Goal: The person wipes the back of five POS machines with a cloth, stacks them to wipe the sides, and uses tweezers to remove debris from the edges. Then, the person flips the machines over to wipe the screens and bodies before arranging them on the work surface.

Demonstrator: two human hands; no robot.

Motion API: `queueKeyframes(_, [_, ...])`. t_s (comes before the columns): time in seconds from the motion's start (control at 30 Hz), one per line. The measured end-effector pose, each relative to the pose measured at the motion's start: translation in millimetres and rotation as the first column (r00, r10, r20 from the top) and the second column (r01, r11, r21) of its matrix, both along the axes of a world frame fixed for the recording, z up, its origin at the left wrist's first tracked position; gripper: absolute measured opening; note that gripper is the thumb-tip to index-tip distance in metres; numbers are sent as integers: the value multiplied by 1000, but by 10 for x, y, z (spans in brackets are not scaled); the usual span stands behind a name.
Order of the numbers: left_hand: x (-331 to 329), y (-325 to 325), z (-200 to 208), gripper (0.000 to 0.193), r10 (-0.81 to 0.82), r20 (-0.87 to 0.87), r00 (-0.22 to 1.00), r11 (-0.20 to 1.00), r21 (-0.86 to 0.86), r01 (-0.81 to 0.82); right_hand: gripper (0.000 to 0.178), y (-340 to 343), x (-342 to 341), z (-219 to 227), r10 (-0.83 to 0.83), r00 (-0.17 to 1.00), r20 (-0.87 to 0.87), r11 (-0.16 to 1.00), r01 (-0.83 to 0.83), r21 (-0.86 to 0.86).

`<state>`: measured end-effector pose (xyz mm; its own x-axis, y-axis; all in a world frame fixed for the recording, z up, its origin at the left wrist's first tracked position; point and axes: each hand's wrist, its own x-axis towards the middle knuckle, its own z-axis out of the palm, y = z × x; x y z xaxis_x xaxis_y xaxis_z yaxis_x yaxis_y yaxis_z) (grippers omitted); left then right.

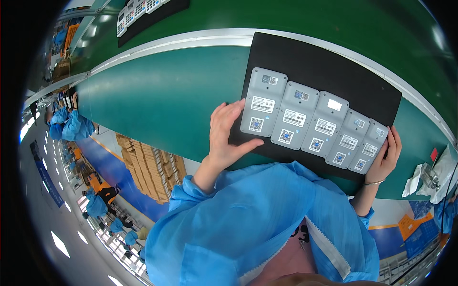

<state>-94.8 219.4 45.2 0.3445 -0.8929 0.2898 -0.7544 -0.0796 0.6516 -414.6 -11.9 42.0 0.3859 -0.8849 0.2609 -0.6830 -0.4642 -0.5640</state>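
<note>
Several grey handheld devices (327, 114) lie face down side by side in a slanting row on a black mat (329, 62). White labels with printed codes cover their backs; on the middle one, the top label looks blank white. My left hand (224, 133) is open at the row's left end, thumb spread from the fingers, fingertips at the edge of the leftmost device (264, 102). At the other end, my right hand (384, 159) rests its outstretched fingers along the side of the rightmost device (369, 150). Its thumb is hard to make out.
The mat lies on a green worktable (167, 95), against a pale metal rail (205, 38). Beyond the rail, white keypad devices (138, 12) sit on another black mat. A crumpled plastic bag (441, 176) lies at far right. Stacked cartons (150, 167) stand left; people in blue work nearby.
</note>
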Motion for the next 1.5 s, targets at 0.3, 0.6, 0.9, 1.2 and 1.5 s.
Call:
queueKeyframes(0.3, [25, -10, -4, 67, 66, -463, 884, 987, -102, -128, 27, -57, 22, -13, 14, 1000, -15, 999, -14, -37])
queueKeyframes(0.6, [67, 1, 22, 84, 80, -475, 876, 991, -57, -122, 24, -53, 68, -63, 13, 998, 63, 999, -10, -44])
queueKeyframes(0.9, [62, -4, 55, 85, 140, -437, 889, 986, -22, -166, 25, -23, 108, -45, 3, 998, 64, 1000, -2, -20])
queueKeyframes(1.2, [157, 65, 8, 71, 137, -512, 848, 981, -49, -188, 33, 22, 141, 34, 51, 999, -10, 997, -52, -59])
queueKeyframes(1.5, [223, 84, -17, 64, 184, -438, 880, 977, -16, -212, 33, 66, 210, 65, 4, 986, 168, 997, 8, -71])
